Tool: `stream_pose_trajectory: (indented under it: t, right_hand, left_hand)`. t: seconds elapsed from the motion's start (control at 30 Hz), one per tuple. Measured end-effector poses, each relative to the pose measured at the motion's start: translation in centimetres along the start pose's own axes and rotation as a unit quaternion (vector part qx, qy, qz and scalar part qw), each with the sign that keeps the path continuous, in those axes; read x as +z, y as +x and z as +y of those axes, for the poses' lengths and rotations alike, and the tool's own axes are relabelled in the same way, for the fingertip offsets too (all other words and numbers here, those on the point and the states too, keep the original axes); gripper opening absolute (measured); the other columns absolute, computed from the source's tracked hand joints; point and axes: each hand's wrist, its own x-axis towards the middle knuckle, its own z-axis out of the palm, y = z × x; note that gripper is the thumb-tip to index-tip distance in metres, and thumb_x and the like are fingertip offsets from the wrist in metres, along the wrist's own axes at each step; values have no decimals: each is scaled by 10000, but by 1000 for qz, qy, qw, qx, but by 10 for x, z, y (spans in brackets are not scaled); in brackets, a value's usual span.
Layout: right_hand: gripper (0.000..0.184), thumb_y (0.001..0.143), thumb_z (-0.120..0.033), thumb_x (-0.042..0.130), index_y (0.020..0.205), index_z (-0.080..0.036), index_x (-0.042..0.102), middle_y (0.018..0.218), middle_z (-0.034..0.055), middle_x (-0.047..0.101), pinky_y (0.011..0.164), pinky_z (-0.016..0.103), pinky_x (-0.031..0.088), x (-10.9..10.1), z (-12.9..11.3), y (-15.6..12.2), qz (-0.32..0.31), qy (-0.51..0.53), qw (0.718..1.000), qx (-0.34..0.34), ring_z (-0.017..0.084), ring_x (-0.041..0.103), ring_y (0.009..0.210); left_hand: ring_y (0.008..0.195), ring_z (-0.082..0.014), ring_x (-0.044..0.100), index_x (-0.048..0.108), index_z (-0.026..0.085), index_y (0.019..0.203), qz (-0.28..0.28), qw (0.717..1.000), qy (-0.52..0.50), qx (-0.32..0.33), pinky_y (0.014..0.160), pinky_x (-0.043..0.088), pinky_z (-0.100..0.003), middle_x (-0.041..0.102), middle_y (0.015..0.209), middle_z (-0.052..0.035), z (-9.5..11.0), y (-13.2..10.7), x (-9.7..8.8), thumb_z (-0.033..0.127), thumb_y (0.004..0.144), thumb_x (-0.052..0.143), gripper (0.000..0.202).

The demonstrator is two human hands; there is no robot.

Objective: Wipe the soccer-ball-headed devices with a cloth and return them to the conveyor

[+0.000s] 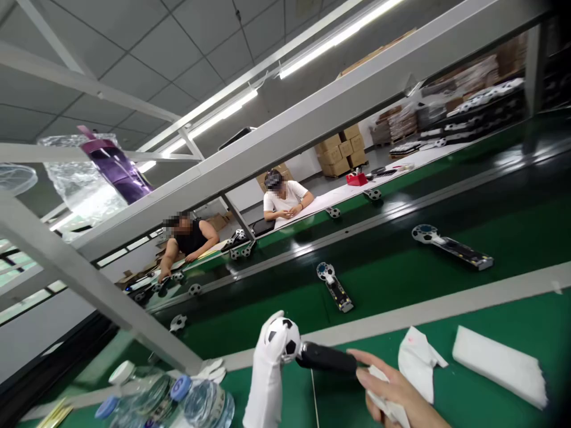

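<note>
My left hand, in a white glove, grips a soccer-ball-patterned head on a black handle. My right hand is bare and pinches a white cloth against the far end of that handle. A larger crumpled white cloth lies on the green bench just beyond my right hand. A folded white foam sheet rests further right. The picture is strongly tilted.
Water bottles with blue caps stand at the lower left, near a white glove. Beyond the bench, a green conveyor belt carries similar ball-headed devices. Two seated co-workers work further along. Grey steel frame bars cross overhead.
</note>
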Motion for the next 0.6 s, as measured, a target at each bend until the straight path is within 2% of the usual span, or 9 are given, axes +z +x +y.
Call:
stream_pose_trajectory:
  t: [0.07,0.17,0.27,0.33,0.4,0.5,0.6]
  right_hand:
    - [675,682,-520,709,1243,-218,486,753,37,637,299,120,242,2,1,-10,-45,-30,998,28,41,456,370]
    - [642,575,-544,770,1075,-168,630,807,53,620,305,131,269,6,9,-22,-137,-75,985,72,34,437,395]
    - [618,546,-530,792,1016,-148,670,698,19,579,337,134,294,9,20,-31,-169,-90,979,65,17,367,381]
    - [614,565,-516,788,1042,-154,657,618,-11,531,341,133,281,10,24,-37,-146,-79,984,63,22,352,380]
    - [630,589,-511,774,1090,-160,623,569,-33,491,324,137,248,11,24,-41,-121,-78,987,77,30,341,366]
    - [590,601,-514,757,1043,-149,617,535,-44,477,314,146,235,15,22,-45,-116,-121,982,82,40,343,355]
    - [465,573,-470,766,872,-136,641,545,-36,492,368,153,308,16,19,-47,-125,-199,971,49,60,407,416]
  left_hand:
    - [806,-250,617,581,108,946,26,997,-75,-21,673,497,-306,632,928,-134,-14,-18,3,598,427,741,732]
    - [626,-208,608,542,132,967,52,983,-156,-83,552,481,-309,629,818,-97,-34,-40,13,621,453,730,734]
    - [512,-172,569,475,164,1036,96,968,-171,-159,508,470,-318,604,742,-49,-44,-64,28,656,481,697,774]
    - [504,-167,559,458,171,1023,124,968,-121,-180,543,481,-336,589,696,-31,-46,-82,40,612,501,708,728]
    - [606,-198,598,468,167,1008,125,976,-15,-180,651,489,-353,609,716,-51,-45,-100,50,469,526,749,634]
    - [877,-244,611,477,144,1113,85,977,114,-160,808,449,-343,642,923,-119,-44,-121,55,272,574,729,609]
    - [898,-249,602,497,138,1142,33,976,135,-165,805,445,-334,632,993,-114,-46,-129,50,201,558,680,615]
